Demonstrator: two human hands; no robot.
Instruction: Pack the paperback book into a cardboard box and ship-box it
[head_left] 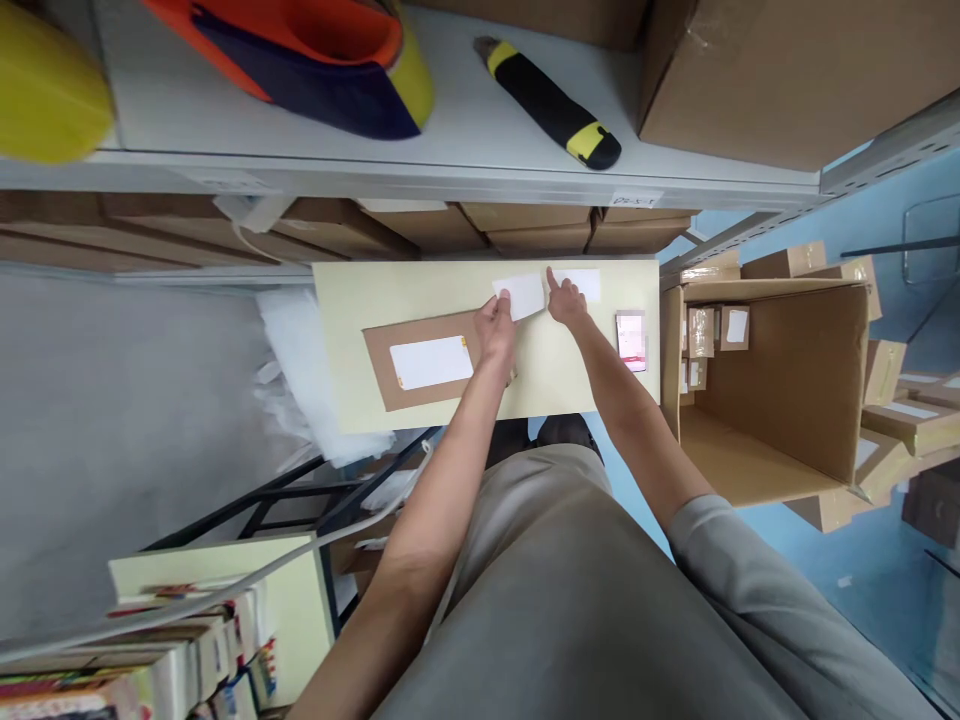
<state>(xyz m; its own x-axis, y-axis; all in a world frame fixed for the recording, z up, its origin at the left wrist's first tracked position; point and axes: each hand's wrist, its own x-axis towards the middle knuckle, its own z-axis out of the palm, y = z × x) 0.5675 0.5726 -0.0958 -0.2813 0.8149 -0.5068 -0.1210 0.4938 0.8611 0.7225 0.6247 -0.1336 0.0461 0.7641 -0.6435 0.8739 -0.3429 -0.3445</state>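
Observation:
A small white paper slip (521,297) is pinched between the thumb and fingers of my left hand (495,332), above the pale yellow table (555,385). Beneath that hand lies a flat brown cardboard parcel (379,370) bearing a white label (431,362); the wrist covers its right end. My right hand (568,302) rests by a second white slip (585,284) on the table, index finger stretched out and the others partly curled. Nothing shows in its grasp. Farther right, a phone (631,340) with a lit screen lies on the tabletop.
Overhead, a shelf (450,170) holds a black-and-yellow utility knife (551,105) and an orange-and-blue tape dispenser (315,60). A large open carton (772,430) with small boxes inside stands right of the table. White plastic wrap (300,370) hangs at the left; books (172,650) are stacked lower left.

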